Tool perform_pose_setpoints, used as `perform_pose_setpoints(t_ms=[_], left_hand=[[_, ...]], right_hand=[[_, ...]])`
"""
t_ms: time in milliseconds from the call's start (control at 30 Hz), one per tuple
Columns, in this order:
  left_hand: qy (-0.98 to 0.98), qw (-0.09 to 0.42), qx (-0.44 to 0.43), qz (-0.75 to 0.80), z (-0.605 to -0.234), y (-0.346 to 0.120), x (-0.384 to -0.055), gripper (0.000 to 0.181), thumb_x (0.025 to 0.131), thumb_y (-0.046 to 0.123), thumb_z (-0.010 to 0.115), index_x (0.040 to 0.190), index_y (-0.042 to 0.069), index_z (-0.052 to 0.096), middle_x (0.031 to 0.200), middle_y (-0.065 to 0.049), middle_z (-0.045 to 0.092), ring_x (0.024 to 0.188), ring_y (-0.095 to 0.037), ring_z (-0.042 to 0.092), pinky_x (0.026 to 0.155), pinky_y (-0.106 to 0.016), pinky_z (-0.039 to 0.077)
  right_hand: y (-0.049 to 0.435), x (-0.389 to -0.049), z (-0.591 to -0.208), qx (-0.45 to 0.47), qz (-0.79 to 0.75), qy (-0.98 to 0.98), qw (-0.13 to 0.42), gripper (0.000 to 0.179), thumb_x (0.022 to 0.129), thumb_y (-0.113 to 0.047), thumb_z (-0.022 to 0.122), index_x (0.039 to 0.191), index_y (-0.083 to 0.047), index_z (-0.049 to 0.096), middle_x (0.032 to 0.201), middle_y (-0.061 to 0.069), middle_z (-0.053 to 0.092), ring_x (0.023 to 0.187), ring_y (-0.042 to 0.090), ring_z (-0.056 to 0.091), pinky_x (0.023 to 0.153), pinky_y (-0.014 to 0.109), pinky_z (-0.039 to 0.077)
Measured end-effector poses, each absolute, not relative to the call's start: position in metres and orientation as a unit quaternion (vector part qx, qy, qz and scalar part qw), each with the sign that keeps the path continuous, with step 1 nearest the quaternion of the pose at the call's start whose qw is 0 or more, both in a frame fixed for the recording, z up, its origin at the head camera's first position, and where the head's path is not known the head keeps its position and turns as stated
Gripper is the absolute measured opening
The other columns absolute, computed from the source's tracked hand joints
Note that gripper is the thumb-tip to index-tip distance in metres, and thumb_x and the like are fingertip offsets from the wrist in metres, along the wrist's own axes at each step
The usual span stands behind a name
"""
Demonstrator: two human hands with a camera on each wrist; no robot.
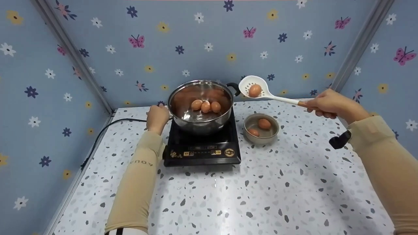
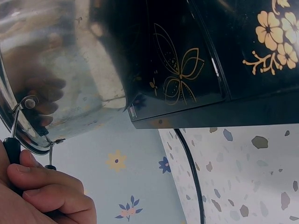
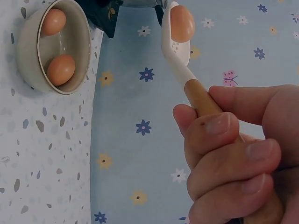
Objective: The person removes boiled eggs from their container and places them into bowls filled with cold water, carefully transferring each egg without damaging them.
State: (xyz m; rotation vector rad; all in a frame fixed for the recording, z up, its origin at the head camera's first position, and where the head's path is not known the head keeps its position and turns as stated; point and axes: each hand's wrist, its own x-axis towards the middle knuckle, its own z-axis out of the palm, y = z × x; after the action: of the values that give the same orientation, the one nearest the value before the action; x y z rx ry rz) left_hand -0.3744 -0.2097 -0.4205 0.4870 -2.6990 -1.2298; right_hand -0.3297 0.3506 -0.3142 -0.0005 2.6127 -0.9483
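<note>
My left hand (image 1: 157,118) grips the black side handle (image 2: 13,150) of a steel pot (image 1: 209,127), its fingers curled round it in the left wrist view. Inside the pot lie three brown eggs (image 1: 205,106). The pot stands on a black induction cooker (image 1: 202,160). My right hand (image 1: 331,102) holds a white slotted spoon (image 1: 273,97) by its wooden handle (image 3: 201,99). One brown egg (image 1: 255,90) rests in the spoon's bowl, up beside the pot's right handle (image 1: 233,87). Below the spoon, a beige bowl (image 1: 261,140) contains two brown eggs (image 1: 264,123).
The speckled white table (image 1: 261,195) extends toward me and to both sides. A black cord (image 1: 107,127) runs left from behind the cooker. Flowered blue wall panels (image 1: 209,39) enclose the back and sides. A black device (image 1: 340,139) sits at my right wrist.
</note>
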Motion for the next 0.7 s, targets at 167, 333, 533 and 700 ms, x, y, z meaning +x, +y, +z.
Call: perform_pose_setpoints(t_ms=[167, 333, 533, 700], left_hand=[[-0.896, 0.067, 0.164, -0.408, -0.42, -0.211, -0.374, 0.058, 0.118, 0.031, 0.027, 0.134, -0.011, 0.064, 0.134, -0.034, 0.067, 0.127, -0.051, 0.063, 0.108, -0.063, 0.049], [-0.895, 0.064, 0.159, -0.412, -0.419, -0.212, -0.374, 0.058, 0.118, 0.03, 0.028, 0.136, -0.012, 0.062, 0.137, -0.035, 0.065, 0.131, -0.053, 0.061, 0.11, -0.065, 0.048], [-0.893, 0.064, 0.155, -0.417, -0.419, -0.211, -0.372, 0.057, 0.118, 0.03, 0.028, 0.134, -0.012, 0.063, 0.134, -0.034, 0.065, 0.129, -0.052, 0.061, 0.109, -0.065, 0.048], [-0.896, 0.061, 0.161, -0.41, -0.417, -0.21, -0.372, 0.058, 0.118, 0.03, 0.029, 0.141, -0.014, 0.059, 0.141, -0.037, 0.063, 0.134, -0.055, 0.059, 0.114, -0.068, 0.045]], right_hand=[[0.358, -0.328, -0.321, 0.005, -0.336, 0.924, 0.181, 0.048, 0.11, -0.05, 0.062, 0.108, -0.005, 0.076, 0.064, -0.004, 0.056, 0.051, 0.008, 0.043, 0.049, 0.027, 0.037], [0.365, -0.326, -0.33, 0.008, -0.328, 0.925, 0.189, 0.049, 0.112, -0.046, 0.059, 0.116, 0.001, 0.073, 0.065, -0.003, 0.057, 0.051, 0.009, 0.043, 0.049, 0.028, 0.038], [0.372, -0.325, -0.339, 0.014, -0.327, 0.924, 0.198, 0.046, 0.111, -0.045, 0.06, 0.112, -0.001, 0.074, 0.064, -0.004, 0.056, 0.05, 0.009, 0.044, 0.049, 0.028, 0.039], [0.377, -0.324, -0.345, 0.025, -0.327, 0.922, 0.206, 0.049, 0.107, -0.053, 0.064, 0.108, -0.006, 0.075, 0.063, -0.004, 0.055, 0.05, 0.01, 0.043, 0.049, 0.029, 0.037]])
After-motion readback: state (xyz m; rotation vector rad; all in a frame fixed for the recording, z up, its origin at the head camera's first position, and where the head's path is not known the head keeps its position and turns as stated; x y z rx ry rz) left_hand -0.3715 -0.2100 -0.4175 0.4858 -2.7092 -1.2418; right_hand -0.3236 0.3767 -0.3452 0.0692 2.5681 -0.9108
